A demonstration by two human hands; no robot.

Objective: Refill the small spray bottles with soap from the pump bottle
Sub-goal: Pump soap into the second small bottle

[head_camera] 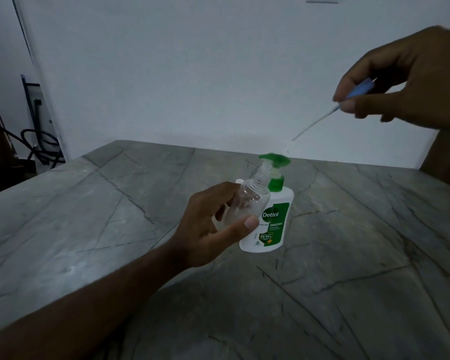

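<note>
My left hand (213, 224) grips a small clear spray bottle (247, 201), tilted, its threaded neck open and pointing up to the right. Right behind it stands the white pump bottle (270, 224) with a green pump head and green label, upright on the grey marble table (115, 216). My right hand (400, 79) is raised high at the right and pinches the blue spray head (361, 88), whose thin white dip tube (315, 123) hangs down to the left, out of the bottle. A second small white-capped object peeks out behind my left fingers; I cannot tell what it is.
A white wall runs behind the table's far edge. At the far left, past the table's corner, are dark cables and a dark frame (37, 141). The marble top stretches wide to the left, right and front of the bottles.
</note>
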